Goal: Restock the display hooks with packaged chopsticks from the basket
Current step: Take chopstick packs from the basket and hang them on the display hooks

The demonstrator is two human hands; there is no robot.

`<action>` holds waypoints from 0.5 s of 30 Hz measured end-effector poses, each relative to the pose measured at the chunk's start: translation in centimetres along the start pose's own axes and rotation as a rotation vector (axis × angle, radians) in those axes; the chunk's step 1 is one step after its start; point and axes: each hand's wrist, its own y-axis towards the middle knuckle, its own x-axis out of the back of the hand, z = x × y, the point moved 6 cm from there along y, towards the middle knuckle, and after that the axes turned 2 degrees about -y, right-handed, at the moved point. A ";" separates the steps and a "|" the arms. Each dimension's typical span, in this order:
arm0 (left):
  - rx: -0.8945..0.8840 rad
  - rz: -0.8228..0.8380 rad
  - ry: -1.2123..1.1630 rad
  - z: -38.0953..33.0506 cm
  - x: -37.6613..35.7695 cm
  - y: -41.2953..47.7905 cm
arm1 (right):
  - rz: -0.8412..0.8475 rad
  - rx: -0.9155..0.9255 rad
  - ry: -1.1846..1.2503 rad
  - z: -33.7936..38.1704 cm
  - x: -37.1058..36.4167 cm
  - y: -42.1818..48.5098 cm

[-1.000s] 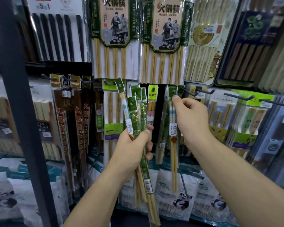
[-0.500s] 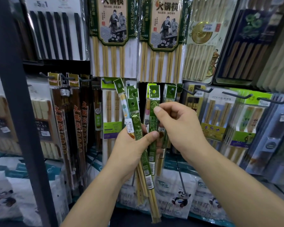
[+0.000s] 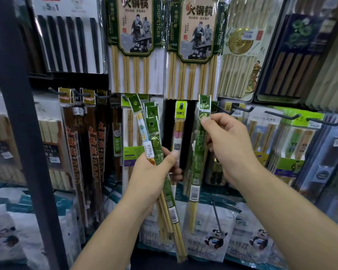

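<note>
Head view, main risk: I can't tell whether the hole in the single green pack (image 3: pixel 199 151) is on a peg yet. It's up at the row of display hooks (image 3: pixel 281 115). If it misses the tip, it could drop onto the panda bags (image 3: pixel 215 237).
Head view, second risk: the bundle (image 3: pixel 169 203) fans out, so a slack grip could spill a pack.
Right hand (image 3: pixel 229 147): fingers (image 3: pixel 204 120) pinch the pack near its top.
Left hand (image 3: pixel 152 172): fingers (image 3: pixel 172 155) wrapped round the bundle, thumb across the front.
Basket: not in view.
</note>
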 end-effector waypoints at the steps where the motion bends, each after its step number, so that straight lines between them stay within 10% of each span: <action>1: -0.027 -0.008 0.066 -0.2 0.2 0.0 | 0.002 0.005 -0.007 0.0 -0.1 0.0; 15: 0.092 0.103 0.017 0.7 -1.1 -0.3 | -0.080 -0.044 -0.001 -0.9 -0.4 0.4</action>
